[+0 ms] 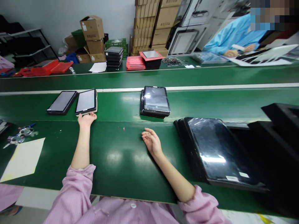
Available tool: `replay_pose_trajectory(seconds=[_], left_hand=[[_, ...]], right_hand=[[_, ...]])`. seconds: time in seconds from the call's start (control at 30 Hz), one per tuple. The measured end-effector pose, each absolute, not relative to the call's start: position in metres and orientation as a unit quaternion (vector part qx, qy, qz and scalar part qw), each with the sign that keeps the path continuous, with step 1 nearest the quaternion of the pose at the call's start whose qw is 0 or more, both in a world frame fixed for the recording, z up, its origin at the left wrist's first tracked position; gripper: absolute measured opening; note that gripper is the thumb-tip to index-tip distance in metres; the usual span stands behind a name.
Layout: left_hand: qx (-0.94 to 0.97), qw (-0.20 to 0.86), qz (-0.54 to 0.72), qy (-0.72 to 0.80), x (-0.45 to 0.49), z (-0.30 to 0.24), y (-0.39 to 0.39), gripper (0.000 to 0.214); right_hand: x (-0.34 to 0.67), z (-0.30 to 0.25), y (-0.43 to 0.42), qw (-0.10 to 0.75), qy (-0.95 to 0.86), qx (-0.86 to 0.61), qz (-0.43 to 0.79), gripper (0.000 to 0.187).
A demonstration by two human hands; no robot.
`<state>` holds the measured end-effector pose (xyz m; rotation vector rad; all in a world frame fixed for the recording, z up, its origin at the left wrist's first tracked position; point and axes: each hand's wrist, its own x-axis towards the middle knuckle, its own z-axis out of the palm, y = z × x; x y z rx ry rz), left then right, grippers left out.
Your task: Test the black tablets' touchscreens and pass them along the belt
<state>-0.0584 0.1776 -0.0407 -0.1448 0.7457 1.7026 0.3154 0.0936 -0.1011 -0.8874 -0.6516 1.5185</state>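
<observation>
My left hand (87, 119) is at the near edge of a tablet (86, 101) with a black frame and a pale screen. Its fingers close on that edge, partly hidden by it; a light-coloured layer shows under the tablet. Just left lies another black-framed tablet (62, 101). My right hand (151, 141) hovers over the green bench, palm turned inward, fingers loosely bent and holding nothing. Beyond it is a short stack of tablets (156, 100) with a glossy screen on top.
Large black-framed screens (217, 149) are piled at the right, beside dark foam-like blocks (273, 140). A paper sheet (24, 158) and small metal tools (18, 135) lie left. Across the bench are red trays (44, 68), stacked tablets (114, 57) and a person in a blue sleeve (229, 35).
</observation>
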Motion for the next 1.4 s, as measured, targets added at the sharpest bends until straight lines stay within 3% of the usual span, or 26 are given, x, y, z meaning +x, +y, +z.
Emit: replay_pose_trajectory(seconds=[0.17,0.33,0.6,0.8,0.87,0.93,1.03,1.07,1.17,1.4], left_hand=[[-0.055,0.705,0.640,0.301,0.013,-0.022,0.177,0.025],[-0.094,0.810,0.508,0.277,0.103,-0.015,0.145,0.012],[-0.108,0.893,0.278,0.338,0.199,-0.040,0.033,0.011],[0.176,0.945,0.074,0.266,0.165,-0.017,0.033,0.021],[0.325,0.896,0.148,0.263,0.127,-0.005,0.069,0.024],[0.376,0.763,0.369,0.375,0.077,-0.004,0.112,0.021],[0.187,0.436,0.693,0.543,-0.007,-0.019,0.162,0.026],[0.148,0.379,0.730,0.549,-0.033,-0.026,0.171,0.034],[0.101,0.331,0.772,0.533,-0.095,-0.045,0.177,0.044],[0.092,0.375,0.816,0.431,-0.150,-0.071,0.166,0.056]], right_hand=[[0.325,-0.102,0.104,0.565,-0.254,-0.380,0.687,0.026],[0.342,-0.102,0.118,0.564,-0.230,-0.378,0.697,0.020],[0.366,-0.096,0.123,0.396,-0.241,-0.362,0.808,0.034],[0.387,-0.092,0.109,0.357,-0.230,-0.430,0.796,0.031],[0.391,-0.091,0.105,0.336,-0.241,-0.433,0.801,0.034],[0.393,-0.091,0.101,0.304,-0.256,-0.435,0.808,0.039],[0.394,-0.091,0.099,0.275,-0.269,-0.441,0.811,0.043],[0.394,-0.091,0.099,0.272,-0.270,-0.442,0.811,0.044],[0.394,-0.090,0.100,0.267,-0.269,-0.443,0.812,0.047],[0.394,-0.088,0.102,0.242,-0.289,-0.447,0.811,0.054]])
